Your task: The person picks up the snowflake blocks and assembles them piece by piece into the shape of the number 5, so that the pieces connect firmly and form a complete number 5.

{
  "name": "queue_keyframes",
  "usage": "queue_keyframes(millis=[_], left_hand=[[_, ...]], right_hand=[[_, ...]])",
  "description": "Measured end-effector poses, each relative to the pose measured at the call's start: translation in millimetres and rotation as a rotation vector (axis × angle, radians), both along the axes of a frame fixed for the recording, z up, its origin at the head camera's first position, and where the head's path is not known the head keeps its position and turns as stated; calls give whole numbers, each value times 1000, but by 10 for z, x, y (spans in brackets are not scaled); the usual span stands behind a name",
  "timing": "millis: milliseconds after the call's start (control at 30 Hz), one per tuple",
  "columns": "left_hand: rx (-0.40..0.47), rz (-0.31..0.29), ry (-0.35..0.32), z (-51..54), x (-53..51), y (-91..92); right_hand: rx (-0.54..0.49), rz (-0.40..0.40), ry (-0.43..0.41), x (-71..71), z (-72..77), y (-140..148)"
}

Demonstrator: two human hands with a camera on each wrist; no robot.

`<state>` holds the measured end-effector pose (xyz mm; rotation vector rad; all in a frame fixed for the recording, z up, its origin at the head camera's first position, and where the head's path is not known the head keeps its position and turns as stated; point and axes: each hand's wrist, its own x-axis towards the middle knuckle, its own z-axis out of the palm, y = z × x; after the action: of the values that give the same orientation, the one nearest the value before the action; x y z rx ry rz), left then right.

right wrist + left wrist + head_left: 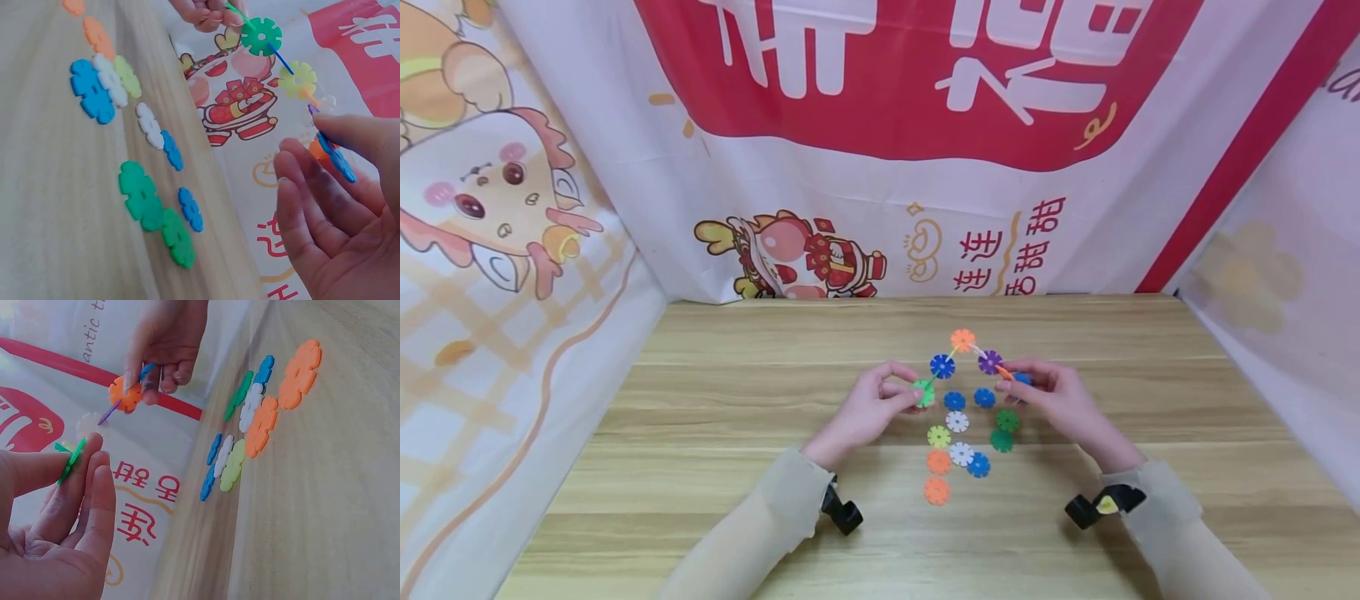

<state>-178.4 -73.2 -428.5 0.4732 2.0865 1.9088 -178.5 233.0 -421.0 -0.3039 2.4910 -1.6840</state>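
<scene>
An arched chain of interlocking plastic snowflake discs is held up between both hands. My left hand [876,404] pinches its left end at a green disc [923,394] between thumb and fingers. My right hand [1063,396] pinches the other end, near an orange disc [127,395] and a blue disc [336,157]. Between the hands come a blue disc [942,366], an orange disc [962,340] at the top and a purple disc [990,362]. Yellow and clear discs also show in the right wrist view. Fingers partly hide both ends.
Loose discs lie on the wooden table [737,433] below the chain: white [961,454], yellow-green [938,436], orange [936,491], blue [977,464] and green [1002,441] ones. Printed cloth [850,192] hangs behind the table and along both sides.
</scene>
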Motion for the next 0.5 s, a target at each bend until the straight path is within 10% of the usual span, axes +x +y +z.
queue_keyframes(millis=[500], left_hand=[[-4, -96, -73, -47, 117, 91]], right_hand=[[-7, -16, 53, -175, 137, -68]])
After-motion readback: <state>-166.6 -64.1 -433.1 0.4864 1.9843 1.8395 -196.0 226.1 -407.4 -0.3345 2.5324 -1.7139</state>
